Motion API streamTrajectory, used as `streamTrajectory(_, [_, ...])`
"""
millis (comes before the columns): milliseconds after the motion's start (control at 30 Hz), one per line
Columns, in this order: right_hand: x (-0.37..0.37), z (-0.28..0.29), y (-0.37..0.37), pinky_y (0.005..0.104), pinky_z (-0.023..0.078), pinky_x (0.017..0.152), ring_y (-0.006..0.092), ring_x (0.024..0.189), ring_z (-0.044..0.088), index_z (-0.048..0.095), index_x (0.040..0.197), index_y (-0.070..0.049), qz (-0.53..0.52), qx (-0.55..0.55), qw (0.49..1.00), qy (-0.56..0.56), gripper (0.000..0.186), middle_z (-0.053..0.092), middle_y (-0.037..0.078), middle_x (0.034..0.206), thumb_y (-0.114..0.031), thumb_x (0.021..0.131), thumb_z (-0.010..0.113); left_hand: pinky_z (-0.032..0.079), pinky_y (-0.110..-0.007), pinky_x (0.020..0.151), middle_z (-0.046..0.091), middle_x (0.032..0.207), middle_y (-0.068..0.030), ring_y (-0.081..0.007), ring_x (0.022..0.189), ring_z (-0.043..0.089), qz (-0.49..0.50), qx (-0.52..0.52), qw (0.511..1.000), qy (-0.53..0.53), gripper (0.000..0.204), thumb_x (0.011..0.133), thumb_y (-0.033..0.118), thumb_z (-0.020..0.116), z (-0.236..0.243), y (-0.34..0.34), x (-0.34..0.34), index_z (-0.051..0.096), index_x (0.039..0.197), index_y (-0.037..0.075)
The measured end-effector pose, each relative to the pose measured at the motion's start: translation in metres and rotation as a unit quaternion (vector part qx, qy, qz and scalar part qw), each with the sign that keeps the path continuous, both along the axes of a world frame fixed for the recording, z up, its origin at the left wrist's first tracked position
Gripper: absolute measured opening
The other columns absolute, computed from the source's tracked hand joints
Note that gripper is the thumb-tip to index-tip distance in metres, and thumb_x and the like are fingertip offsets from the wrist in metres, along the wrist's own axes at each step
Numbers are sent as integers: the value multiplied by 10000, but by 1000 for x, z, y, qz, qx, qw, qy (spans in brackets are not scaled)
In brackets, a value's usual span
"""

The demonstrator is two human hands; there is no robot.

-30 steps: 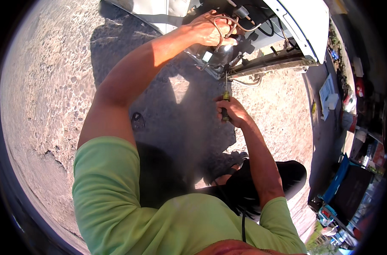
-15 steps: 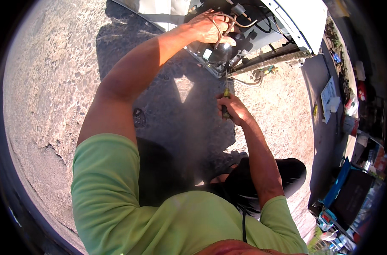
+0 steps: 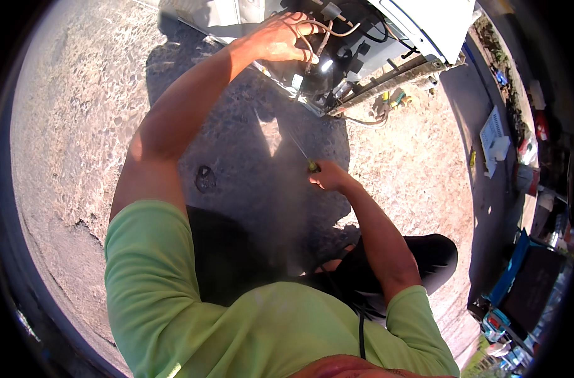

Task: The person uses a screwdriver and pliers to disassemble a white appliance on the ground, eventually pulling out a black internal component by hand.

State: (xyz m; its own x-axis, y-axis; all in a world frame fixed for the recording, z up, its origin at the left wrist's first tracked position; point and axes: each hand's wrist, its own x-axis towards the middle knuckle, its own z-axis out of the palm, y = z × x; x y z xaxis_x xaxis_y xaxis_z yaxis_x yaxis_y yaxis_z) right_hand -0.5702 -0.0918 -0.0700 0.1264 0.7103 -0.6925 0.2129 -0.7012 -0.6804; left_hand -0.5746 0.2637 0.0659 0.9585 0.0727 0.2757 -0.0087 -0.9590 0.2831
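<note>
At the top, a white appliance point(image 3: 425, 28) has its lower compartment open, showing a dark compressor point(image 3: 331, 75), black wiring and thin tubes point(image 3: 344, 33). My left hand point(image 3: 281, 39) is in the compartment, fingers curled round the looped tubes, partly hidden by them. Lower and to the right, my right hand point(image 3: 327, 178) is closed on a yellow-handled screwdriver point(image 3: 314, 166), whose long thin shaft points up and left, away from the appliance's bottom rail point(image 3: 394, 82).
Rough sunlit concrete point(image 3: 85, 126) surrounds my shadow and crouched legs. Small yellow-green fittings point(image 3: 397, 98) lie by the appliance. Along the right lie a white panel point(image 3: 492, 138), a blue-and-black folding chair or bag point(image 3: 533, 283) and assorted clutter.
My right hand has moved down and left, drawing the screwdriver back from the rail and tilting it leftward. My left hand stays on the tubes as the view shifts slightly.
</note>
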Motion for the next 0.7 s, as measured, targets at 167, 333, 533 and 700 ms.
streamTrajectory(167, [4,-10,12,421,504,668,290,746,674,664,1011,-44,79,-35,992,-93,253,695,142,815,-201,814,678,325,-450,1181,522,1459,-157,-344,1406,424,0,14,1000,9,648,876,499,724,1,-3,-10,580,1387,128])
streamTrajectory(333, [4,-29,21,493,522,830,402,992,675,683,1063,-62,169,-19,962,-216,346,723,189,1043,-297,809,672,405,-421,1121,570,1388,-114,-313,1330,493,-1,-8,999,-51,523,915,364,696,-6,5,-31,595,1371,130])
streamTrajectory(533, [10,-16,37,441,526,919,367,1083,670,663,1205,-32,98,58,965,-238,480,701,212,1148,-320,822,682,474,-383,1042,592,1356,-109,-295,1250,575,55,-87,994,-24,465,954,287,681,-4,-5,-54,585,1367,97])
streamTrajectory(700, [18,71,85,387,512,968,298,1112,671,601,1322,-20,-99,138,970,-172,564,701,182,1189,-334,860,678,530,-343,941,679,1250,-130,-227,1132,666,114,-165,978,-54,410,966,293,695,-16,8,-64,645,1300,61])
